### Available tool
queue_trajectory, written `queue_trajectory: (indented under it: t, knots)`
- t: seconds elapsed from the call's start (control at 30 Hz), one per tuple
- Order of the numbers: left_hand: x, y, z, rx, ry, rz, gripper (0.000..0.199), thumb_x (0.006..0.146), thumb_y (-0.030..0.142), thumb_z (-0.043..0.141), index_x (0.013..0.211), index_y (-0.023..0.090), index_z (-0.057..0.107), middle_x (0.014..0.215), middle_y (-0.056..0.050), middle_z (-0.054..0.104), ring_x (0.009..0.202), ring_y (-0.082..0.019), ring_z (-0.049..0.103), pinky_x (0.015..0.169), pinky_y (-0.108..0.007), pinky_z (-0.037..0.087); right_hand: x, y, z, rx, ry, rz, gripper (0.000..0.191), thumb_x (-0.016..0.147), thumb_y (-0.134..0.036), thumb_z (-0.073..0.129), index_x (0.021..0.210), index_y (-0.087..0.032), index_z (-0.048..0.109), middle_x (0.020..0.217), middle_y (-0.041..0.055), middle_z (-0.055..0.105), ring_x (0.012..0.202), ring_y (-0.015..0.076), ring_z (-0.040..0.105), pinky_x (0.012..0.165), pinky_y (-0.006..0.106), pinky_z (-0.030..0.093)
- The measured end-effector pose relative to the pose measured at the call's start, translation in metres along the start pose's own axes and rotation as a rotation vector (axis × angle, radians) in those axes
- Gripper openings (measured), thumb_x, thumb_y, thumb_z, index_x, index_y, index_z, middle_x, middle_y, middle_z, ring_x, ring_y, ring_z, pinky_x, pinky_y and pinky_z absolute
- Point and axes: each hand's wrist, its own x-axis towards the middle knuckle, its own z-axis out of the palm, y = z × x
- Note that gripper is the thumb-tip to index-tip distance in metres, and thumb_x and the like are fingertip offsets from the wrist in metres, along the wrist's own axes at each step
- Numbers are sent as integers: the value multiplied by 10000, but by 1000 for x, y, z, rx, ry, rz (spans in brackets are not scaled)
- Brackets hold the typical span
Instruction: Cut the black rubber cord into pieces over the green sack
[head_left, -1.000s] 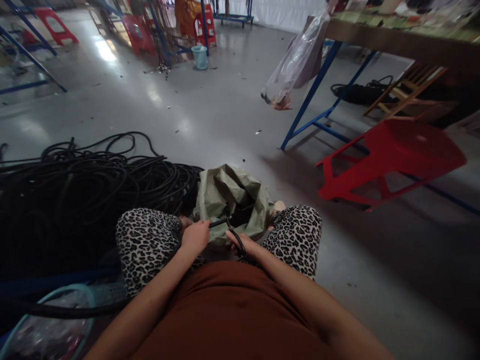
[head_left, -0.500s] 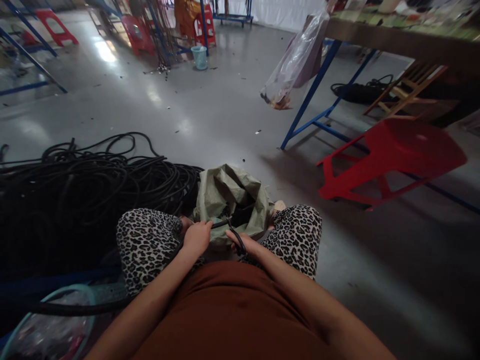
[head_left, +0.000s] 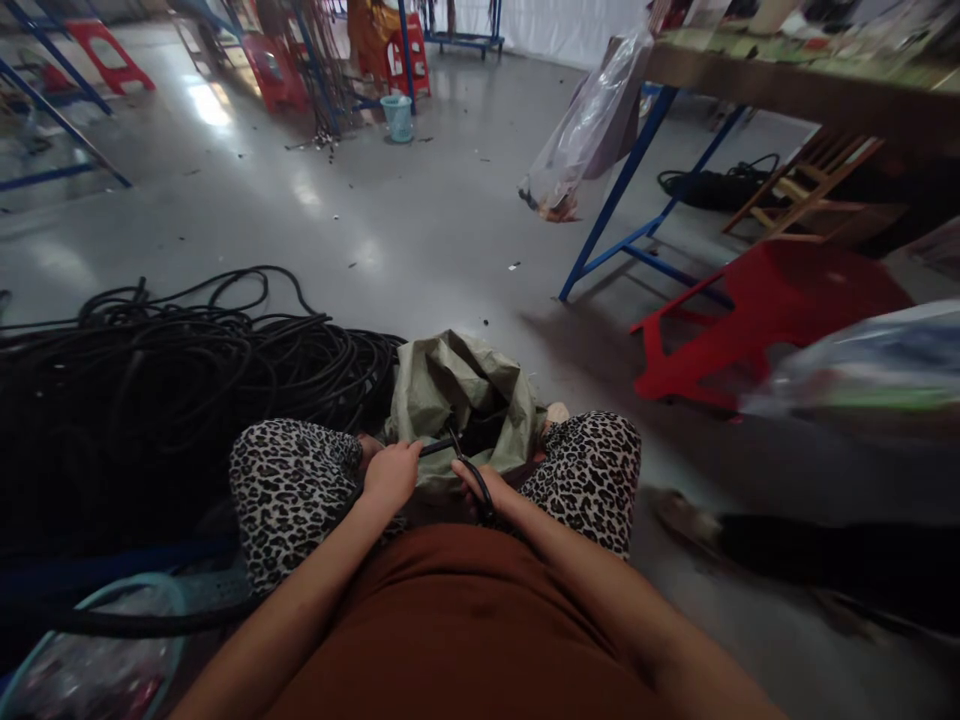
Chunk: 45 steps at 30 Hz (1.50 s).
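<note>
My left hand (head_left: 393, 473) is closed round a black cord (head_left: 436, 447), whose short end sticks out to the right. The cord runs back under my left forearm to the lower left. My right hand (head_left: 480, 483) grips black-handled scissors (head_left: 480, 484), their blades pointing up at the cord's end. Just beyond both hands an olive woven sack (head_left: 427, 380) stands on the floor between my legs with its mouth open. Dark pieces lie inside it, too dim to make out. A large heap of black cord (head_left: 225, 350) lies to the left.
At lower left is a light-blue basket (head_left: 176, 600) holding clear plastic. A red stool (head_left: 802, 290) and a blue-legged table (head_left: 622, 190) with a hanging plastic bag (head_left: 577, 140) stand to the right. Near my right knee is a passing person's leg (head_left: 825, 550), beside a blurred plastic bag (head_left: 870, 370).
A person's leg and a blurred plastic bag have come into view on the right. My hands stay in nearly the same place, with the scissors still at the cord.
</note>
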Motion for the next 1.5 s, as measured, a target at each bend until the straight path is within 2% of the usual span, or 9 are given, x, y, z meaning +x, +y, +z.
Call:
queue_trajectory:
  t: [0.3,0.53,0.73,0.93,1.13,1.5]
  knots:
    - [2,-1,5,-8,30,3,348,858,203,330,1152,223,514,957,-94,618,866,-198,590,722,-301,443,6,8,-1,-115,0,-47,521,806,-608,384,611,-139,501,427,-3,475,310,105,476,301,193,359]
    - [3,-5,10,7,65,33,326,858,219,335,1125,222,522,927,-89,622,847,-202,593,687,-294,441,10,12,2,-105,31,-44,506,794,-607,401,572,-156,465,380,-26,428,292,92,429,308,188,347]
    - [2,-7,10,5,77,29,310,853,212,337,1095,218,530,912,-83,622,815,-205,597,659,-300,443,7,12,2,-197,45,-147,529,817,-569,395,475,-165,409,363,-21,392,300,79,393,323,184,314]
    - [1,-5,4,-11,28,-1,312,856,218,344,1106,215,531,937,-92,614,848,-192,589,704,-290,439,3,9,1,-303,67,-212,532,824,-546,405,458,-160,406,342,-25,363,326,75,392,347,172,294]
    - [1,-5,4,-18,-1,-23,327,860,216,338,1130,219,523,961,-97,612,870,-189,586,730,-297,440,5,12,1,-323,71,-176,536,803,-571,419,451,-168,408,353,-17,372,304,90,405,319,187,286]
    - [2,-10,10,-12,25,-26,344,850,215,343,1147,220,517,969,-97,615,869,-197,593,715,-308,452,17,19,-3,-170,108,-75,496,777,-594,449,505,-180,417,382,-2,422,317,103,421,317,203,329]
